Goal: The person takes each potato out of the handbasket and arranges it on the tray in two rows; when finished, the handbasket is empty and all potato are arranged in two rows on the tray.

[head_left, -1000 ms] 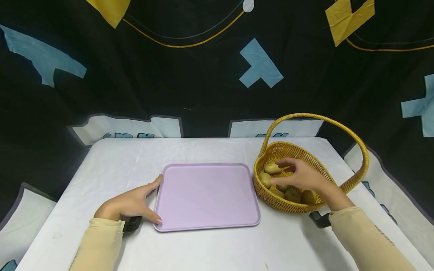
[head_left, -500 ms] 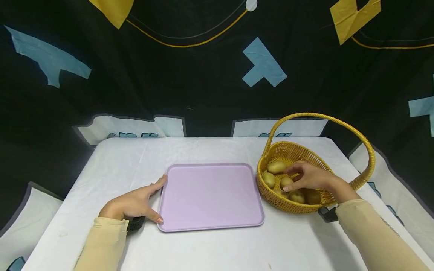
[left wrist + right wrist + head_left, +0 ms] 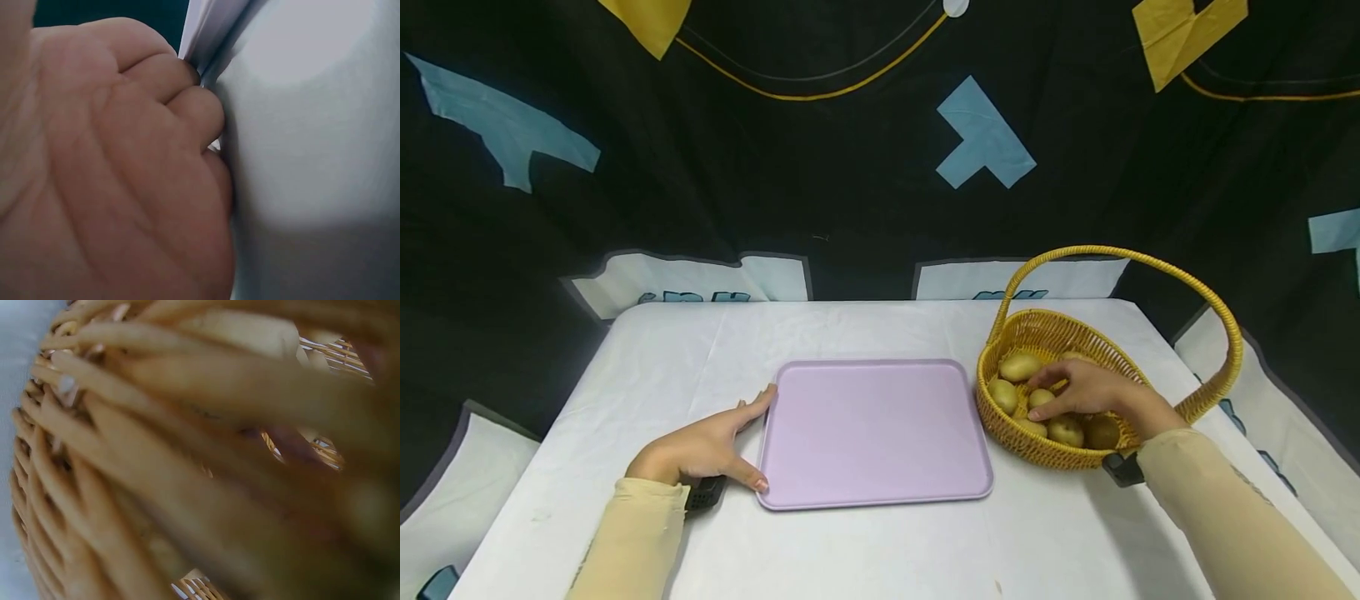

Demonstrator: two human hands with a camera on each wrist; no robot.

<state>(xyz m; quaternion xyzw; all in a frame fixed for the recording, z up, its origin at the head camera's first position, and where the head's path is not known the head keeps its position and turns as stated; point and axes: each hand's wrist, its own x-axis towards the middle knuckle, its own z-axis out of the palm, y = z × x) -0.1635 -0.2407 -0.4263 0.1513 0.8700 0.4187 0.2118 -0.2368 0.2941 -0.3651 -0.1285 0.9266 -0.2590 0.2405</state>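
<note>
In the head view a lilac tray point(image 3: 876, 433) lies on the table. My left hand point(image 3: 707, 450) rests at its left edge, thumb and forefinger spread along the rim; in the left wrist view the other fingers point(image 3: 187, 106) bend against the tray's side. My right hand point(image 3: 1090, 392) reaches into a yellow wicker basket point(image 3: 1018, 450). Its thumb and fingers close round a small potato point(image 3: 1041, 398), partly hidden by them. Several more potatoes lie around it, among them an oval one point(image 3: 1020, 367) and a rounder one point(image 3: 1003, 396). Blurred wicker point(image 3: 144, 456) fills most of the right wrist view.
The basket's tall handle point(image 3: 1112, 250) arches over my right hand. A white cloth point(image 3: 850, 558) covers the table. Behind it hangs a black curtain point(image 3: 737, 192) with blue and yellow shapes.
My right hand has moved down into the basket, away from the left-hand potatoes, and its fingers have drawn closer round the small potato. The left hand stays at the tray; the view has shifted slightly.
</note>
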